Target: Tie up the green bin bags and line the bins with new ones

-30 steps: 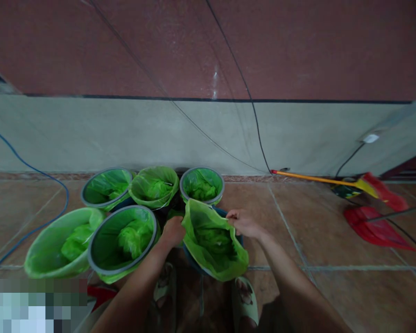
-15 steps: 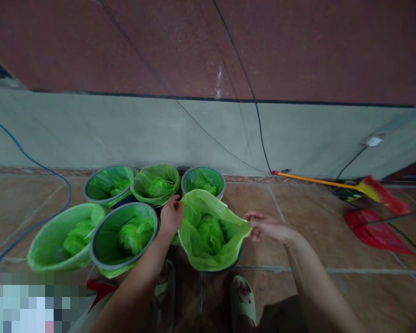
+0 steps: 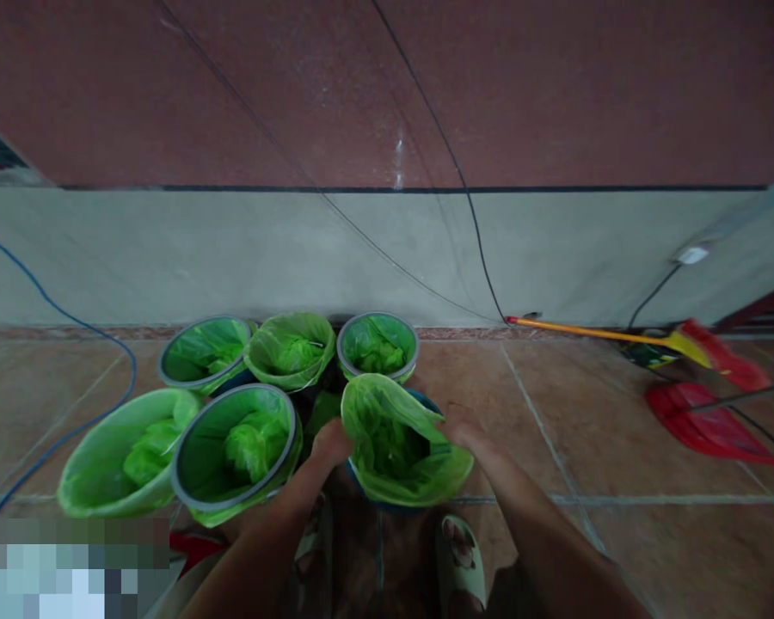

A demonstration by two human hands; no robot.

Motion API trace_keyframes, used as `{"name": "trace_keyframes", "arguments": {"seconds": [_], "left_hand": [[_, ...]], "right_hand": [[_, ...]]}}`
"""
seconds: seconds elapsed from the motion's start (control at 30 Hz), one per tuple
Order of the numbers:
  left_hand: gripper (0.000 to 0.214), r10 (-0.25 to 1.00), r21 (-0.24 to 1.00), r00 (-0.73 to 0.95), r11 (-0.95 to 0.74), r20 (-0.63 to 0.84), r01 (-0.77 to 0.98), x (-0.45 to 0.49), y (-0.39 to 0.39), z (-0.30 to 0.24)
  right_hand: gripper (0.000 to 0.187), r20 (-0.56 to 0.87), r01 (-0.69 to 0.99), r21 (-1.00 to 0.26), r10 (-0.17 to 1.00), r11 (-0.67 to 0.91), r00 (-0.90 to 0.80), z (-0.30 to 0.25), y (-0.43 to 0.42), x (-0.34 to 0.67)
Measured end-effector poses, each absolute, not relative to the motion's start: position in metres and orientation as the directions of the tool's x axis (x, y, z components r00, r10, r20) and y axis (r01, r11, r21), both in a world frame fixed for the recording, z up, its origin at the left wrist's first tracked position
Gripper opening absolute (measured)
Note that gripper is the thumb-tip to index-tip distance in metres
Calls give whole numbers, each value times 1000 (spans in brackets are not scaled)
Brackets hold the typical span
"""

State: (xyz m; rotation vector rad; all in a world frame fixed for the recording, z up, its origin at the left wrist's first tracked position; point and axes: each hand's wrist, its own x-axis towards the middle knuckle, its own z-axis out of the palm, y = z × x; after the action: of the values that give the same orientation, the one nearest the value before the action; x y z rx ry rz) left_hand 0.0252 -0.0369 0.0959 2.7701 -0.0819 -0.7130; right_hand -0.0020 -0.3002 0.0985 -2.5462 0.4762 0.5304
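A blue bin (image 3: 426,401) stands on the tiled floor in front of me, lined with a loose green plastic bag (image 3: 396,434). My left hand (image 3: 330,442) grips the bag's left edge at the bin's rim. My right hand (image 3: 468,437) is closed on the bag's right edge, its fingers partly hidden by the plastic. The bag's mouth is folded over the near rim, while its far side still stands up crumpled.
Several other bins with green liners (image 3: 236,443) cluster to the left and behind. A blue cable (image 3: 113,348) runs at left. A yellow-handled broom (image 3: 619,337) and red dustpan (image 3: 709,421) lie at right by the wall. My sandalled foot (image 3: 461,559) is below the bin.
Both hands stretched the bag's mouth wide apart, then came back in and down to the bin's sides, pulling the bag over the rim.
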Motion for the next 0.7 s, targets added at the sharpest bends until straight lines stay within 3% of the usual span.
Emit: {"name": "trace_keyframes", "arguments": {"seconds": [0.13, 0.27, 0.4, 0.53, 0.63, 0.7], "left_hand": [[26, -108, 244, 875, -970, -473, 12, 29, -37, 100], [27, -43, 218, 915, -975, -400, 49, 37, -39, 114], [28, 8, 255, 952, -963, -305, 90, 41, -40, 133], [26, 30, 411, 990, -908, -135, 83, 47, -37, 143], [27, 36, 582, 999, -813, 10, 23, 55, -33, 143], [27, 32, 641, 999, -767, 33, 4, 59, -32, 140]], "right_hand": [[6, -474, -382, -457, -144, -803, 869, 97, -304, -1], [10, -445, -342, -560, -75, -755, 893, 108, -308, -1], [7, -460, -396, -761, -3, -515, 888, 131, -311, -7], [15, -480, -412, -854, 176, -318, 860, 161, -320, -19], [25, -504, -402, -849, 298, -341, 811, 174, -329, -28], [27, -554, -412, -812, 321, -415, 768, 174, -333, -32]]}}
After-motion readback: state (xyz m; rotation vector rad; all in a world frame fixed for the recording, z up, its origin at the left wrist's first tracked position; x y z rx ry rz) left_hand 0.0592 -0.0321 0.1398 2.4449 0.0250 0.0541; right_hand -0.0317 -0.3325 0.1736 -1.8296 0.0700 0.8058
